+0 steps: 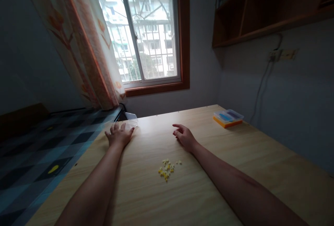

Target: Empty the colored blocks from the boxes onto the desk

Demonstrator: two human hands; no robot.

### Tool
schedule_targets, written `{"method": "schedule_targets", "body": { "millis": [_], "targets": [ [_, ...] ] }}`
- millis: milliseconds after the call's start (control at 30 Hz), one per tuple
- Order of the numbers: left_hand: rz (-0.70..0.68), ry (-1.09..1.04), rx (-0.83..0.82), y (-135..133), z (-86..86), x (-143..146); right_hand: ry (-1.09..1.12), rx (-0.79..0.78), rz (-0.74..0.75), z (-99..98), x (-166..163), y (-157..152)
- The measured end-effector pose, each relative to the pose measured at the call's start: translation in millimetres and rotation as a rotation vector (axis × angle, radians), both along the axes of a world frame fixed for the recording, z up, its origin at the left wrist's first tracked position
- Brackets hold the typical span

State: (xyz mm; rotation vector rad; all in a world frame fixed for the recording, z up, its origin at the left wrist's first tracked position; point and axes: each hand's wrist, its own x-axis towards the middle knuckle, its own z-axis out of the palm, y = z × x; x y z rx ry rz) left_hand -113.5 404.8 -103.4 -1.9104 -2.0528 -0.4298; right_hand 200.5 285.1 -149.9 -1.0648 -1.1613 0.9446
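Note:
My left hand (120, 135) is at the far left of the wooden table, fingers spread, at a clear plastic container (132, 119). It covers part of that container, and whether the fingers press on it I cannot make out. To the right, my right hand (184, 137) hovers over or rests on the tabletop with the index finger stretched out and the others loosely curled; nothing shows in it. Between my forearms lies a loose pile of small yellow and pale cream pieces (167, 170), too small to name, with a few lying apart at its right.
An orange-based box with a clear lid (228, 117) and blue contents sits at the table's (146, 198) far right. A bed with a checked cover (52, 149) adjoins the left edge. Behind are a window and curtain (86, 45); a wooden shelf (235, 24) hangs at right.

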Motion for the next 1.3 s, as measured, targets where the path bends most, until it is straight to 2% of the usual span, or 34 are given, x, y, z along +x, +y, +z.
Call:
{"method": "schedule_targets", "body": {
  "millis": [233,567,667,767,900,1000,1100,1300],
  "targets": [
    [-0.097,0.047,-0.008,-14.4,3.0,5.5,-0.136,0.022,-0.042,-5.4,1.2,5.2],
    [-0.131,0.068,-0.127,-34.2,-3.5,3.4,-0.431,0.111,-0.236,2.3,18.7,-18.4],
    [-0.151,0.064,-0.145,-40.8,-6.8,1.8,-0.493,0.117,-0.301,-0.5,41.6,-32.8],
    [-0.191,0.055,-0.158,-46.8,-10.8,-0.3,-0.557,0.105,-0.407,-3.4,84.3,-51.5],
    [-0.241,0.031,-0.185,-51.9,-14.0,-2.0,-0.616,0.054,-0.688,-4.3,151.3,-69.1],
    [-0.268,0.012,-0.185,-54.9,-14.8,-1.2,-0.638,0.028,-0.937,-4.4,185.4,-70.4],
    [-0.325,0.004,-0.144,-60.4,-15.8,0.9,-0.674,0.010,-1.081,-6.3,199.7,-63.5],
    [-0.497,0.007,-0.071,-72.4,-20.9,6.7,-0.783,-0.034,-1.144,-11.1,204.9,-44.6]
  ]
}}
